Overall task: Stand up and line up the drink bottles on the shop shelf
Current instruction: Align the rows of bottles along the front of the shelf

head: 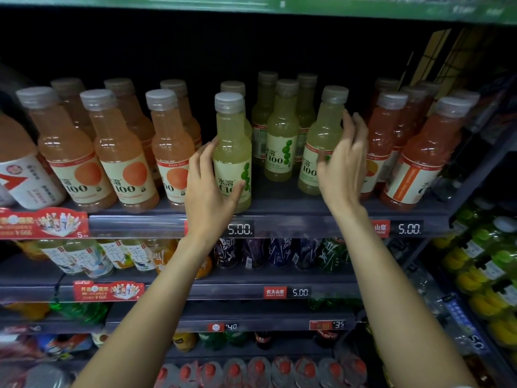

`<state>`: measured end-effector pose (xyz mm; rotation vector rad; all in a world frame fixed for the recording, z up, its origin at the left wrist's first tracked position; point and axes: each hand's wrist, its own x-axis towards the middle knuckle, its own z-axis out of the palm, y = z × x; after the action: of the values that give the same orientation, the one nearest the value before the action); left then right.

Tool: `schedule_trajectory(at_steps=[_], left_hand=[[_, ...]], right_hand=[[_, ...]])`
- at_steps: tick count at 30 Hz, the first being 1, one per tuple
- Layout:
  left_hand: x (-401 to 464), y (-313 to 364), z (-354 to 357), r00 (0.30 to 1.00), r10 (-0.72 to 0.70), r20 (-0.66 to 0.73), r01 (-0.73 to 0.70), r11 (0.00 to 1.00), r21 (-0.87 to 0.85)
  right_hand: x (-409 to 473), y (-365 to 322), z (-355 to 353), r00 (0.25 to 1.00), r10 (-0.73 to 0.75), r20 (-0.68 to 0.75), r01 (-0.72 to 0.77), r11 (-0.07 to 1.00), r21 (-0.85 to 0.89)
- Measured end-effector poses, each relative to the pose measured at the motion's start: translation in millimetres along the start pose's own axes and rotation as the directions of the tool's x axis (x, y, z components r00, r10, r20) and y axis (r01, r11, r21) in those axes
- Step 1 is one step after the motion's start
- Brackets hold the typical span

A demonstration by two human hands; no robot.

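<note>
A yellow-green lemon drink bottle stands upright at the front edge of the dark shelf; my left hand is wrapped around its lower half. A second lemon bottle stands to the right, set back a little. My right hand is at its right side with fingers spread, touching or nearly touching it. Between them, further back, stands a third lemon bottle, with more behind it. All have grey caps.
Upright orange-drink bottles fill the shelf's left part, red-pink ones the right. Price tags run along the shelf's front rail. Lower shelves hold tea and soda bottles; a side rack of yellow and green bottles stands at right.
</note>
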<state>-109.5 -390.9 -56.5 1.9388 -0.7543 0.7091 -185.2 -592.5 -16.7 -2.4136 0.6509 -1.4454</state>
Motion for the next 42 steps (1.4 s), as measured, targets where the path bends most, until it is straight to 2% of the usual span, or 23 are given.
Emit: schedule_trajectory(at_steps=[2, 4, 6, 8, 10, 12, 14, 16, 21, 24, 27, 31, 34, 37, 39, 42], left_hand=[[0, 0, 0, 1.000, -0.001, 0.000, 0.001, 1.000, 0.009], [0, 0, -1, 1.000, -0.005, -0.001, 0.005, 1.000, 0.022], [1, 1, -1, 1.000, -0.003, 0.002, 0.003, 1.000, 0.028], [1, 0, -1, 1.000, -0.001, 0.003, 0.001, 1.000, 0.029], [0, 0, -1, 1.000, -0.004, 0.001, 0.004, 0.999, 0.033], [0, 1, -1, 1.000, -0.011, -0.003, 0.011, 0.999, 0.030], [0, 1, -1, 1.000, -0.012, -0.006, 0.013, 1.000, 0.023], [0, 1, -1, 1.000, -0.010, -0.009, 0.010, 1.000, 0.018], [0, -2, -1, 1.000, -0.007, -0.003, 0.007, 1.000, 0.004], [0, -1, -1, 1.000, -0.007, -0.004, 0.007, 1.000, 0.006], [0, 0, -4, 1.000, -0.002, -0.002, 0.002, 1.000, 0.020], [0, 2, -5, 1.000, -0.001, -0.002, 0.001, 1.000, 0.025], [0, 3, -4, 1.000, -0.005, -0.012, 0.006, 1.000, 0.024], [-1, 2, -4, 1.000, -0.007, -0.014, 0.008, 0.999, 0.035], [-1, 2, -4, 1.000, -0.006, -0.013, 0.007, 0.999, 0.042], [-1, 1, -3, 1.000, -0.005, -0.016, 0.006, 0.999, 0.049]], right_hand=[[-8, -12, -2, 0.983, -0.139, -0.122, 0.134, 0.990, -0.042], [-11, -23, 7, 0.947, -0.307, -0.096, 0.304, 0.952, -0.043], [-3, -31, 25, 0.862, -0.497, 0.098, 0.505, 0.857, -0.102], [10, -38, 43, 0.729, -0.598, 0.332, 0.668, 0.726, -0.159], [20, -40, 55, 0.578, -0.583, 0.570, 0.807, 0.513, -0.293], [26, -37, 59, 0.487, -0.470, 0.736, 0.873, 0.287, -0.394], [25, -33, 57, 0.483, -0.430, 0.763, 0.873, 0.167, -0.459], [20, -29, 59, 0.483, -0.418, 0.769, 0.867, 0.102, -0.489], [17, -23, 54, 0.551, -0.410, 0.727, 0.827, 0.154, -0.540], [14, -29, 55, 0.603, -0.335, 0.724, 0.798, 0.253, -0.547], [12, -36, 54, 0.661, -0.273, 0.699, 0.749, 0.309, -0.586], [17, -35, 46, 0.663, -0.199, 0.721, 0.727, 0.398, -0.559], [25, -40, 44, 0.695, -0.279, 0.662, 0.678, 0.560, -0.476], [39, -47, 47, 0.784, -0.341, 0.519, 0.553, 0.764, -0.333], [49, -52, 53, 0.800, -0.327, 0.503, 0.519, 0.798, -0.306], [58, -61, 63, 0.784, -0.243, 0.572, 0.476, 0.826, -0.303]])
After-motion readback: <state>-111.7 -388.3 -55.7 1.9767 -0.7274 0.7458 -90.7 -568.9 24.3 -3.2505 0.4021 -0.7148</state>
